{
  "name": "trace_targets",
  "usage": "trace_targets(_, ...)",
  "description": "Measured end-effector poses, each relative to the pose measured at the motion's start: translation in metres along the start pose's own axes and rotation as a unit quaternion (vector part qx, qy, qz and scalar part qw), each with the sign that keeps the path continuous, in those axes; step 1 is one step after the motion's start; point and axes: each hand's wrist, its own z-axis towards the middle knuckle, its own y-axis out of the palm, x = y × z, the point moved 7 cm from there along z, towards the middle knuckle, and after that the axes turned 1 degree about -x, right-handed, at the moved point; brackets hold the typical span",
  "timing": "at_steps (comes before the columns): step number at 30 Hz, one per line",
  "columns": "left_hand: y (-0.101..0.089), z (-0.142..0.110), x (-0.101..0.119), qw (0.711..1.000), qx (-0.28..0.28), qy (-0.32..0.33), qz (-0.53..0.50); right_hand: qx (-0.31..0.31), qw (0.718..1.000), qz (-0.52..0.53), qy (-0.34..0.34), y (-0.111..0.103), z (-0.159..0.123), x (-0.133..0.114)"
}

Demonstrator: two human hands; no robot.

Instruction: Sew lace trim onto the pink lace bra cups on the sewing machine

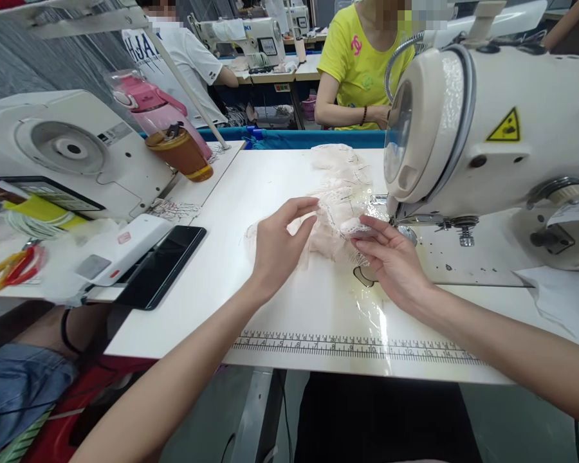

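While the right hand (pixel 395 263) pinches a bunched edge of the sheer pale pink fabric (pixel 335 209) between thumb and fingers, the left hand (pixel 280 244) sits at the opposite side, thumb and forefinger a little apart; can't tell if its tips touch cloth. Fabric lies crumpled on the white surface (pixel 280 173), left of the sewing machine (pixel 444 122), trailing toward the far edge; right-hand portion is bunched just beside the needle area. Judging handling: very light, limp, thin, probably lace or mesh. Likely snags or stretches easily, folds on itself, may slide on the smooth surface. Best hold: light fingertip pinch along the thicker bunched edge, other hand flattening the loose part. Avoid tugging the sheer middle; looks easiest to tear. Exact layers unclear.
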Motion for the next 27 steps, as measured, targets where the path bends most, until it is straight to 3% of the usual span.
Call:
trace_targets(3, 0.001, 0.017, -0.001, 0.997, 0.0, 0.043, 0.062, -0.003, 1.0, 0.002, -0.012, 0.002, 0.006, 0.0)
trace_targets(5, 0.003, 0.028, -0.003, 0.998, -0.007, 0.039, 0.056, -0.001, 1.0, 0.017, -0.022, 0.005, 0.011, 0.002)
trace_targets(9, 0.009, 0.046, -0.017, 0.992, -0.071, -0.064, -0.088, 0.005, 0.999, 0.016, -0.045, 0.015, 0.02, 0.005)
trace_targets(12, 0.007, 0.054, -0.022, 0.98, -0.084, -0.103, -0.147, 0.022, 0.997, -0.035, -0.059, 0.017, 0.03, 0.005)
trace_targets(16, 0.005, 0.057, -0.027, 0.975, -0.087, -0.12, -0.167, 0.04, 0.995, -0.077, -0.057, 0.016, 0.041, 0.004)
trace_targets(27, 0.005, 0.049, -0.026, 0.974, -0.09, -0.065, -0.197, 0.03, 0.99, -0.112, -0.082, 0.019, 0.039, 0.001)
